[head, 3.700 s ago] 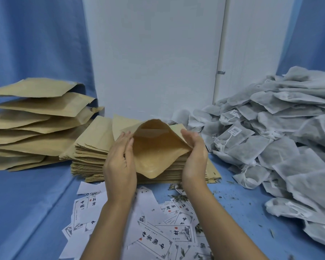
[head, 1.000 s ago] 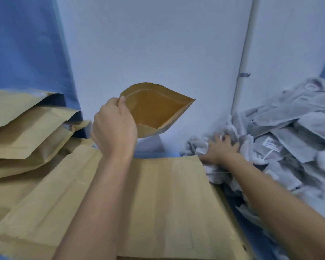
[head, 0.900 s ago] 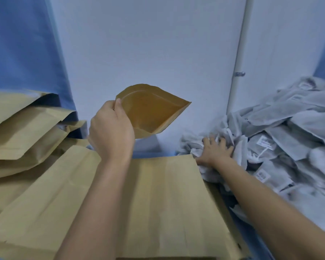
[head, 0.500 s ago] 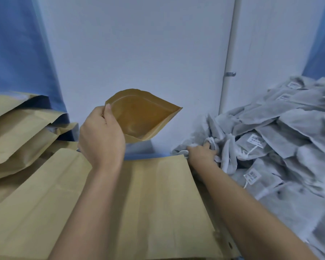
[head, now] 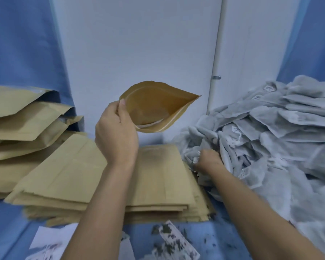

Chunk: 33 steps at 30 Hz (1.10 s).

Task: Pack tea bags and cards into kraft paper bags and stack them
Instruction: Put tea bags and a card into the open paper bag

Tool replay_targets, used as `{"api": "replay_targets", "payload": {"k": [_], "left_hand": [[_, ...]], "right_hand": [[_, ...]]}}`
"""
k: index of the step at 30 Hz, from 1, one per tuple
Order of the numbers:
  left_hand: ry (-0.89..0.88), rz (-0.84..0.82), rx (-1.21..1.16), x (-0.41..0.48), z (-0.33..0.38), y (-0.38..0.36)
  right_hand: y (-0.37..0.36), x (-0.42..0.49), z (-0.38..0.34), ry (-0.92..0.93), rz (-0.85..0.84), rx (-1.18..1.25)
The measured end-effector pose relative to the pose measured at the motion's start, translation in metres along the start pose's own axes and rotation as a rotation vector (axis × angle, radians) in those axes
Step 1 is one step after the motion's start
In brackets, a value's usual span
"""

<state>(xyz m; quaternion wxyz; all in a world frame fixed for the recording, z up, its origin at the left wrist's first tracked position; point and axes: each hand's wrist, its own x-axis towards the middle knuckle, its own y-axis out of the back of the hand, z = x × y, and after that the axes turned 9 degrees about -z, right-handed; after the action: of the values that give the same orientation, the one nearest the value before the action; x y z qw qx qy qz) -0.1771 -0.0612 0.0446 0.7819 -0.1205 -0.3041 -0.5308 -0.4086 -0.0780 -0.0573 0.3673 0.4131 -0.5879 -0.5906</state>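
Head view, surface: A blue cloth (head: 219,237) covered the work surface; dark tea crumbs (head: 206,241) lay scattered on it near the front edge.
Head view, room: A white wall (head: 139,44) stood behind the work, with a blue curtain (head: 21,44) hanging at either side. A thin white pipe (head: 217,53) ran up the wall, held by a small metal clip (head: 216,77).
Left hand: The left hand (head: 116,134) was raised above the middle of the surface, thumb and fingers pinching the left rim of an open kraft paper bag (head: 158,107). The bag's mouth gaped towards the camera, a pale strip showing along its lower lip.
Right hand: The right hand (head: 207,160) reached to the left edge of the tea bag heap (head: 270,132), its fingers curled round a tea bag (head: 192,155) there.
Tea bag heap: Grey-white sachets with small tags were piled along the right side, rising towards the back corner.
Flat stack: A flat stack (head: 158,182) of empty kraft bags lay at the centre, beneath the left forearm, its right edge touching the heap.
Bulging bags: Bulging bags (head: 23,124) of kraft paper were stacked at the left, against the curtain.
Cards: Printed cards (head: 174,241) lay on the cloth in front of the flat stack, too blurred to read.
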Motion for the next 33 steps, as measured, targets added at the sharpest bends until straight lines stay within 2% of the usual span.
{"api": "replay_targets", "payload": {"k": [4, 8, 11, 17, 18, 20, 24, 28, 29, 33], "left_hand": [[-0.063, -0.024, -0.03, -0.03, 0.012, 0.024], [-0.12, -0.051, -0.125, -0.062, 0.016, 0.043], [-0.13, -0.076, -0.149, -0.083, 0.008, 0.051], [-0.039, -0.097, -0.21, -0.115, -0.016, 0.054], [-0.023, -0.095, -0.221, -0.118, -0.019, 0.055], [-0.012, -0.078, -0.237, -0.124, -0.023, 0.058], [-0.018, -0.06, -0.23, -0.129, -0.025, 0.063], [-0.005, -0.035, -0.252, -0.124, -0.024, 0.065], [0.006, -0.031, -0.265, -0.124, -0.024, 0.065], [0.0, -0.049, -0.282, -0.126, -0.019, 0.065]], "right_hand": [[-0.002, -0.042, 0.002, -0.001, -0.028, 0.023], [-0.011, -0.082, -0.003, 0.04, 0.042, 0.052], [-0.022, -0.101, -0.003, 0.015, 0.134, 0.232], [-0.012, -0.125, -0.004, 0.047, -0.031, 0.537], [-0.011, -0.13, -0.008, 0.07, 0.019, 0.521], [-0.014, -0.14, -0.021, 0.089, 0.234, 0.484], [-0.02, -0.162, -0.044, 0.121, 0.603, 0.779], [-0.023, -0.171, -0.048, 0.061, 0.985, 0.447], [-0.025, -0.17, -0.046, 0.007, 0.978, 0.391], [-0.028, -0.164, -0.028, -0.244, 0.575, 0.391]]}}
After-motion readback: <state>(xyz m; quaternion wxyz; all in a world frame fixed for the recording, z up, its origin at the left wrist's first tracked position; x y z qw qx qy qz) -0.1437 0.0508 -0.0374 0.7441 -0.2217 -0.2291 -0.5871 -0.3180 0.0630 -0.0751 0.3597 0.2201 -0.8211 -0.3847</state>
